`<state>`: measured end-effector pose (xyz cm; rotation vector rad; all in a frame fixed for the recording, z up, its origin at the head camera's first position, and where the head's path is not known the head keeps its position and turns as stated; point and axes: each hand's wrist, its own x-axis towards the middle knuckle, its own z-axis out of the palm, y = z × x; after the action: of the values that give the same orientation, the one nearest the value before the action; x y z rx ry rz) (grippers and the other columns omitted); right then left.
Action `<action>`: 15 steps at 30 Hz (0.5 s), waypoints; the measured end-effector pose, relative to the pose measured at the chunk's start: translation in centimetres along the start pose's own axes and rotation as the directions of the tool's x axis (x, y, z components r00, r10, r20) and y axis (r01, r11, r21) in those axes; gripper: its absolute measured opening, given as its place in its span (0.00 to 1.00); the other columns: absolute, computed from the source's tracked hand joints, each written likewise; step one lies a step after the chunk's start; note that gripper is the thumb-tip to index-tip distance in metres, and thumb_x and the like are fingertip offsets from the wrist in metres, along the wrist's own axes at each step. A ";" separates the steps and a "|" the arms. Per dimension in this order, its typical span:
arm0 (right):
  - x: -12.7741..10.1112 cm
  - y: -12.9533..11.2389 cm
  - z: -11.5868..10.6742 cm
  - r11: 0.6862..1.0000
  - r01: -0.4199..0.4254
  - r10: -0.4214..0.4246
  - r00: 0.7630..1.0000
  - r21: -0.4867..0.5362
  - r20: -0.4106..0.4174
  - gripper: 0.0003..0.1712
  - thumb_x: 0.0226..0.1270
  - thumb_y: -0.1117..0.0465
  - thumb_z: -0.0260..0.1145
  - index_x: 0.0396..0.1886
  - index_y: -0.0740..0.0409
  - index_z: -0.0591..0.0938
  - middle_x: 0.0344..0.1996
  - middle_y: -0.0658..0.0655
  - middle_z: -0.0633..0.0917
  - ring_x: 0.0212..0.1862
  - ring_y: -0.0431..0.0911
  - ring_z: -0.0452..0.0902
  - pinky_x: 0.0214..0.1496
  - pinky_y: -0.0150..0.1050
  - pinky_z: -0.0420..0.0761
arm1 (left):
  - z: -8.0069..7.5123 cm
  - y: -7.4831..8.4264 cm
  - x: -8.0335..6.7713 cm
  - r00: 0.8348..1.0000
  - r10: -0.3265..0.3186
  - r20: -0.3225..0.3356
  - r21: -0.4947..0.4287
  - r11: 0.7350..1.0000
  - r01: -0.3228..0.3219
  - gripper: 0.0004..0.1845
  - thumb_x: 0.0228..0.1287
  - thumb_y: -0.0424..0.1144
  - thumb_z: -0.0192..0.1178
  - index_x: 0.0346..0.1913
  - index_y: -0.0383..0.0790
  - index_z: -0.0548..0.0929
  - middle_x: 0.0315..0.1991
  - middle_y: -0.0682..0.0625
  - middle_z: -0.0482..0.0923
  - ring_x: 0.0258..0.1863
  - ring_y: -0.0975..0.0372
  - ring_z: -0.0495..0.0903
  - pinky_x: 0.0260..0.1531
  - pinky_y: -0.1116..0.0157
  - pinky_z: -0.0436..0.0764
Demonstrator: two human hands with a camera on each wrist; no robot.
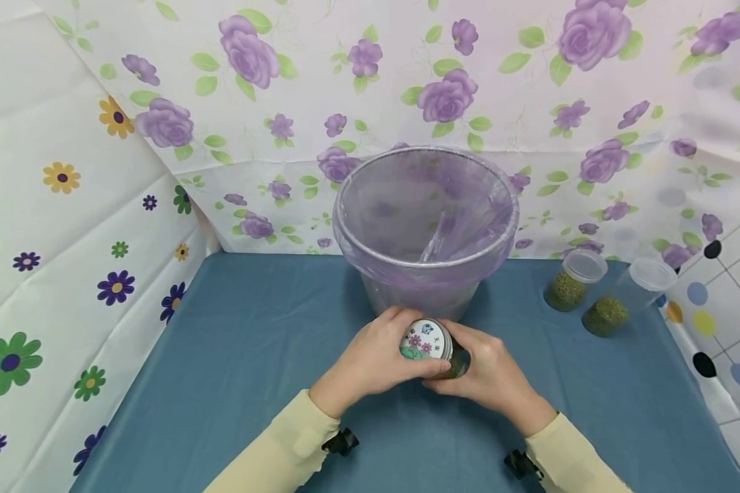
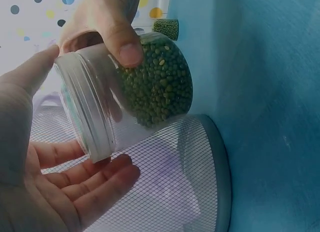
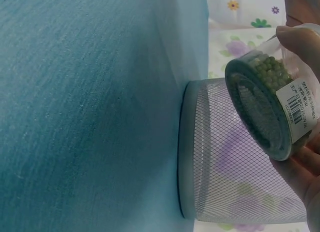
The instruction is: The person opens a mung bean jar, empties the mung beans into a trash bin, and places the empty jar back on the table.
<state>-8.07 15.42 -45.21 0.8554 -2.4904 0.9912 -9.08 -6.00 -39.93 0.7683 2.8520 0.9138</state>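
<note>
Above the blue table [image 1: 234, 356], just before the mesh bin [image 1: 425, 226], both hands held a clear plastic jar [image 1: 432, 346] of green beans, tilted. The right hand [image 1: 490, 376] gripped its body with curled fingers; the left hand [image 1: 370, 359] cupped the lid end, fingers fairly straight. I judged the jar light, stiff and smooth, perhaps slippery; the body seemed the safest place to hold. Only the right wrist view showed the barcode label [image 3: 299, 104]; only the head view showed two more jars [image 1: 592, 294] aside.
</note>
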 end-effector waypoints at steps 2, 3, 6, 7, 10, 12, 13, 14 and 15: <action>0.0 -0.1 -0.2 1.000 -0.012 0.012 1.000 0.003 0.008 0.48 0.41 0.38 0.75 0.64 0.43 0.70 0.55 0.45 0.79 0.54 0.37 0.77 0.50 0.33 0.80 | -0.2 0.0 -0.1 1.000 0.025 0.017 0.002 1.000 -0.025 0.44 0.40 0.79 0.54 0.62 0.63 0.67 0.53 0.62 0.68 0.41 0.70 0.73 0.37 0.67 0.77; -0.1 -0.1 -0.3 1.000 -0.021 0.021 1.000 0.006 0.014 0.48 0.41 0.38 0.75 0.65 0.44 0.69 0.56 0.46 0.79 0.55 0.38 0.77 0.50 0.35 0.80 | -0.3 0.0 -0.1 0.998 0.053 0.026 -0.005 0.999 -0.053 0.44 0.41 0.77 0.56 0.64 0.64 0.65 0.55 0.62 0.67 0.43 0.70 0.73 0.39 0.66 0.78; -0.1 -0.2 -0.7 0.999 -0.048 0.047 0.998 0.019 0.042 0.51 0.42 0.37 0.73 0.67 0.46 0.67 0.59 0.50 0.77 0.58 0.42 0.76 0.52 0.38 0.80 | -0.7 -0.1 0.0 0.983 0.178 0.055 -0.034 0.984 -0.176 0.46 0.44 0.70 0.62 0.69 0.65 0.59 0.64 0.62 0.62 0.54 0.70 0.71 0.48 0.64 0.78; -0.1 -0.2 -0.8 0.998 -0.053 0.052 0.997 0.026 0.051 0.51 0.42 0.36 0.73 0.68 0.47 0.66 0.60 0.52 0.77 0.58 0.43 0.76 0.53 0.39 0.80 | -0.8 -0.1 0.1 0.975 0.216 0.060 -0.043 0.976 -0.214 0.47 0.44 0.67 0.65 0.69 0.65 0.58 0.66 0.61 0.61 0.57 0.69 0.70 0.50 0.63 0.78; -0.2 -0.2 -0.9 0.998 -0.060 0.058 0.995 0.030 0.076 0.52 0.43 0.36 0.72 0.68 0.49 0.65 0.60 0.53 0.76 0.59 0.45 0.75 0.53 0.40 0.80 | -0.9 -0.2 0.2 0.956 0.285 0.073 -0.056 0.958 -0.282 0.45 0.46 0.61 0.68 0.69 0.64 0.59 0.67 0.60 0.61 0.60 0.68 0.68 0.53 0.63 0.77; -0.3 -0.3 -0.9 0.998 -0.059 0.057 0.995 0.029 0.083 0.52 0.44 0.36 0.72 0.68 0.49 0.65 0.60 0.54 0.76 0.59 0.45 0.76 0.53 0.40 0.80 | -0.9 -0.2 0.2 0.959 0.275 0.069 -0.047 0.961 -0.273 0.44 0.46 0.61 0.68 0.68 0.63 0.62 0.65 0.60 0.63 0.59 0.68 0.69 0.52 0.64 0.77; -0.3 -0.3 -0.8 0.998 -0.059 0.056 0.995 0.024 0.083 0.51 0.44 0.36 0.72 0.68 0.49 0.65 0.60 0.53 0.77 0.59 0.45 0.76 0.53 0.41 0.80 | -0.8 -0.2 0.1 0.963 0.262 0.065 -0.044 0.965 -0.259 0.44 0.45 0.62 0.68 0.68 0.63 0.63 0.64 0.61 0.64 0.58 0.68 0.70 0.52 0.64 0.77; -0.3 -0.3 -0.8 0.998 -0.057 0.056 0.995 0.018 0.082 0.51 0.44 0.36 0.72 0.68 0.48 0.65 0.60 0.53 0.77 0.59 0.45 0.76 0.53 0.41 0.80 | -0.7 -0.2 0.1 0.968 0.243 0.061 -0.043 0.970 -0.240 0.43 0.45 0.64 0.67 0.67 0.63 0.63 0.63 0.61 0.65 0.56 0.69 0.71 0.51 0.64 0.77; -0.3 -0.3 -0.7 0.998 -0.054 0.053 0.995 0.014 0.079 0.51 0.44 0.36 0.72 0.68 0.48 0.65 0.60 0.52 0.77 0.59 0.44 0.76 0.53 0.41 0.80 | -0.6 -0.2 0.1 0.973 0.222 0.056 -0.042 0.975 -0.220 0.43 0.44 0.65 0.66 0.67 0.63 0.64 0.61 0.62 0.66 0.54 0.69 0.72 0.50 0.65 0.77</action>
<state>-7.62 15.87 -44.71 0.8518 -2.5876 1.0147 -9.36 -6.42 -39.49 1.1075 2.7301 0.9434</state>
